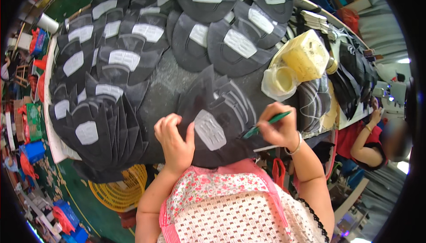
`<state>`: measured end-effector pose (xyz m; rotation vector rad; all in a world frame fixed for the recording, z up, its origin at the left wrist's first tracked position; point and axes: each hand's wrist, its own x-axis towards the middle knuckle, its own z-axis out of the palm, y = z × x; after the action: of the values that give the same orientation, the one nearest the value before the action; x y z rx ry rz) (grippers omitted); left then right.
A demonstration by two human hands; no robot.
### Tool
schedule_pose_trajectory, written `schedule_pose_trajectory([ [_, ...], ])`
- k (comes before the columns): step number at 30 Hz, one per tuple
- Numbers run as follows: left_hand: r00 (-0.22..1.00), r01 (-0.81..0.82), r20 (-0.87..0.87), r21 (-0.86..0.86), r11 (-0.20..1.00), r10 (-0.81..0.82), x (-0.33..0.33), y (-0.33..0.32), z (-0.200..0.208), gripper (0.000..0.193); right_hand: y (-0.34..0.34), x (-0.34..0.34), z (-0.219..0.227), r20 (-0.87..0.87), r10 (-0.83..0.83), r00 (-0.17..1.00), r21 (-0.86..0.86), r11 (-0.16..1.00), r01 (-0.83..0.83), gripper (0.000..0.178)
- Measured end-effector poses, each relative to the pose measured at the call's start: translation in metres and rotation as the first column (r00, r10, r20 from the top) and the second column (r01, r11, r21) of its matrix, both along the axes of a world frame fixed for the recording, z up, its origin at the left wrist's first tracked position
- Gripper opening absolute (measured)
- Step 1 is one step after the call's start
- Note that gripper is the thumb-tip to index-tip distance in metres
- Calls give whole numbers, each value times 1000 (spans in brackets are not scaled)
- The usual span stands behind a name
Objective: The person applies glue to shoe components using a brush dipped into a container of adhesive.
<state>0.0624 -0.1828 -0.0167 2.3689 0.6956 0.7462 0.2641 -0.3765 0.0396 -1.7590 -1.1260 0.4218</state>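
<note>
My left hand (175,144) rests at the left edge of a dark fabric piece (188,130), thumb apart from the fingers, gripping nothing. This piece carries a pale grey ribbed patch (210,130) and lies near the table's front edge. Several curved grey strips (237,103) show just beyond it. In the fingers of my closed right hand (282,125) is a slim green brush-like tool (278,117). Its lower end is down by the right side of the dark piece; I cannot make out whether it touches.
Similar dark pieces with pale patches (124,59) overlap across the table's left and far sides. A yellowish container (306,56) and an open cup (282,81) stand at right. A yellow basket (120,189) sits below the front left edge. Another person (368,143) is at far right.
</note>
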Motion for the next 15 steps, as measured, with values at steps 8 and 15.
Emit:
schedule_pose_trajectory([
  [8,952,201,298,-447,872,-67,62,43,28,22,-10,67,3,538,-521,662,-34,772,635,16],
  [15,829,351,546,-679,645,123,220,69,43,22,-31,52,0,327,-744,583,70,634,770,14],
])
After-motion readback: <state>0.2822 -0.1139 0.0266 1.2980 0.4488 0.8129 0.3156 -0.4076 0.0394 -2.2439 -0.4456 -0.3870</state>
